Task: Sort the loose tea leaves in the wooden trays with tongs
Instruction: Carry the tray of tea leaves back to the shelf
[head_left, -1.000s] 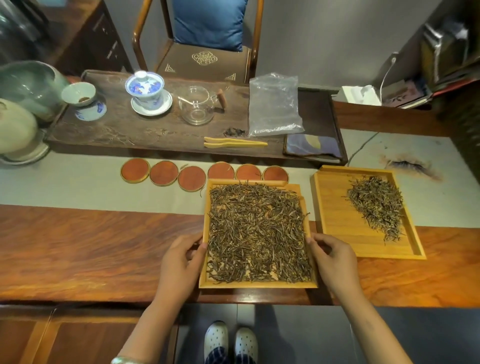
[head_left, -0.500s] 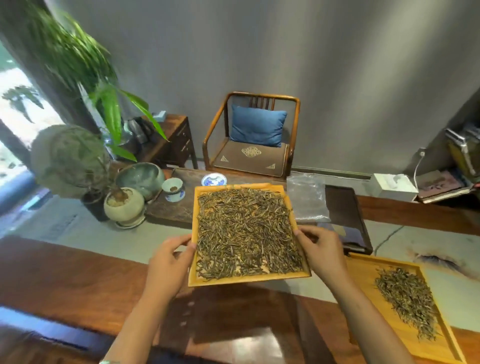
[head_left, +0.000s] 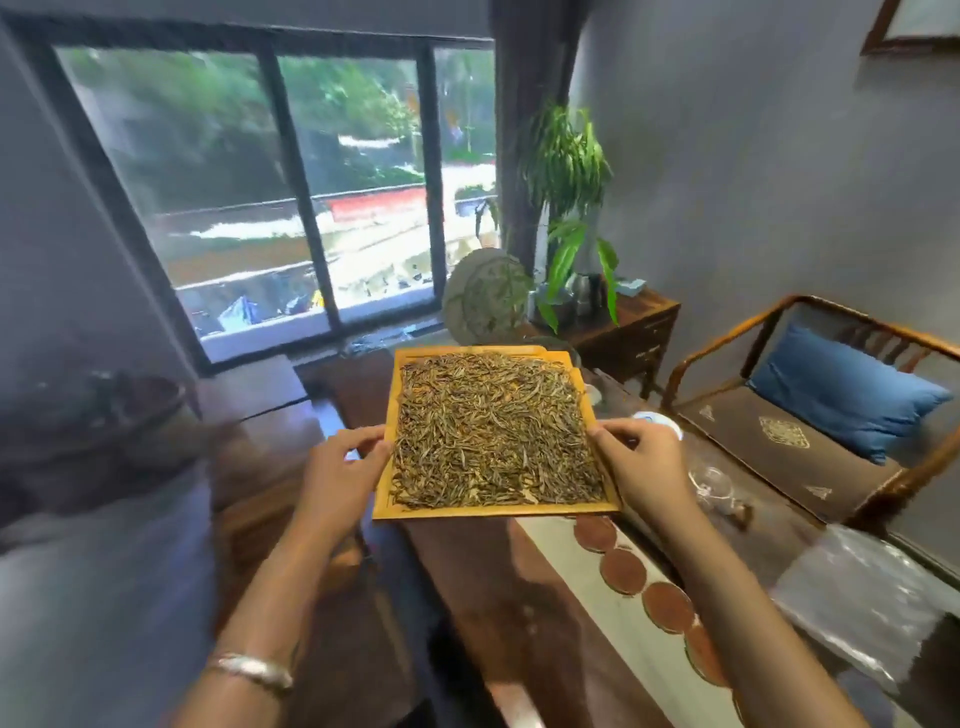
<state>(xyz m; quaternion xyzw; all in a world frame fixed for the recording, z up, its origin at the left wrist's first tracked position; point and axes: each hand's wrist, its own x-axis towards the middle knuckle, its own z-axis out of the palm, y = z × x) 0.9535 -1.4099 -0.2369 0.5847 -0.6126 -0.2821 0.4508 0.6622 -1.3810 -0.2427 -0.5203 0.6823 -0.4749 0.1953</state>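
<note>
The left hand (head_left: 345, 470) and the right hand (head_left: 641, 465) each grip one side rim of the wooden tray (head_left: 498, 510), which is lifted above the tabletop (head_left: 498, 597). The loose tea leaves (head_left: 493, 431) cover its floor. If one hand tilts or slips, I think the leaves may spill over the low rim. No tongs and no readable writing are visible.

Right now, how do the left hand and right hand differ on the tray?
The left hand grips the tray at its left edge; the right hand grips the right edge. The left wrist wears a bracelet; the right wrist is bare. Both hold the tray of tea leaves off the table.
</note>
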